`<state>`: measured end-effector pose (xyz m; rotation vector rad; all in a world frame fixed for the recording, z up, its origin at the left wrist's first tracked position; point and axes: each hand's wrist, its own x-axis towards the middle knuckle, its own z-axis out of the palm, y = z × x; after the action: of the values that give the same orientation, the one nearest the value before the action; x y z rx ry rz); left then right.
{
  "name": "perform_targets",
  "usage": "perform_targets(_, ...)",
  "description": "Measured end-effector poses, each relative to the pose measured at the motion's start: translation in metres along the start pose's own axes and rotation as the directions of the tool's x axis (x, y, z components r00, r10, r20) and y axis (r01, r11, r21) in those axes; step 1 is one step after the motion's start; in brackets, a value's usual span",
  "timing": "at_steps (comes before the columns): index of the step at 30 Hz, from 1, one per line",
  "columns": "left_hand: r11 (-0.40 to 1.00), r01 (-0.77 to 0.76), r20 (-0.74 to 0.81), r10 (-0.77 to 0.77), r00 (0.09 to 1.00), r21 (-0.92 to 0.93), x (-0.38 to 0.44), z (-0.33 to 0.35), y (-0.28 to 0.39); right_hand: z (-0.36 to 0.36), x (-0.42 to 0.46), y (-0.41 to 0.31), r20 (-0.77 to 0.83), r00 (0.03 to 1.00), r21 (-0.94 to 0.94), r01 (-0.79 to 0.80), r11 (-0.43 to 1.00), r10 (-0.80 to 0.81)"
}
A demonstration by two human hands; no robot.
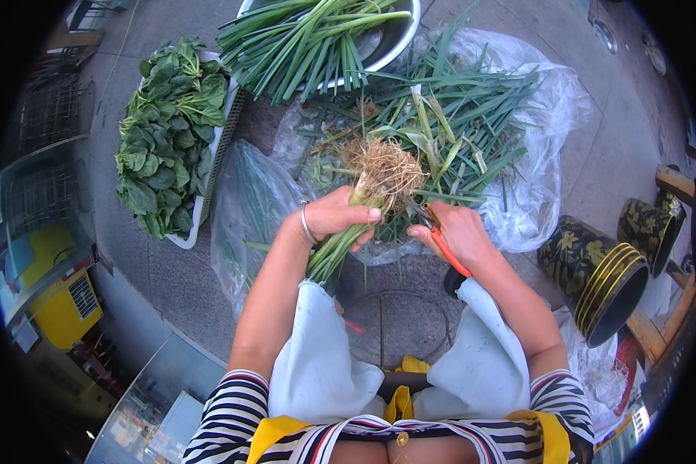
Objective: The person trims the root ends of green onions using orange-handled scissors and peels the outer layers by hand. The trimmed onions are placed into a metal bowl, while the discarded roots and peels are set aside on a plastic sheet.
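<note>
My left hand [345,216] grips a bunch of leafy green stalks [336,249], possibly leeks or scallions, whose pale brown roots [390,168] point up and away from me. At the right of the roots, my right hand [455,229] holds red-handled cutters [448,249], pruning shears or scissors, with the blades partly hidden against the roots. Beyond both hands, a heap of cut green leaves and trimmings [481,116] lies on a clear plastic sheet [542,191]. Long green stalks [301,52] rest across a metal basin [409,35] at the top.
A white plastic basket [194,223] of leafy greens [162,139], resembling spinach, stands at the left. Beside it, a clear plastic bag [249,197] holds more green stalks. Black pots with gold floral patterns [580,255] lie at the right near a wooden frame [646,333].
</note>
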<state>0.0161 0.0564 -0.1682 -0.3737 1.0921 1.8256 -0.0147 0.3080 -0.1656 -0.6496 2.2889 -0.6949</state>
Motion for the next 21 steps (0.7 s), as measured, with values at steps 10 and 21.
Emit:
perform_targets(10, 0.999, -0.025, -0.018, 0.025, 1.000, 0.020, -0.002, -0.011, -0.008, 0.019, -0.005, 0.012, -0.143, 0.986, 0.029, 0.092, 0.995, -0.087)
perform_targets(21, 0.993, -0.094, -0.129, 0.085, 0.988, -0.071, -0.006, -0.014, -0.006, -0.002, -0.004, 0.008, 0.228, 0.973, 0.275, -0.086, 0.958, 0.022)
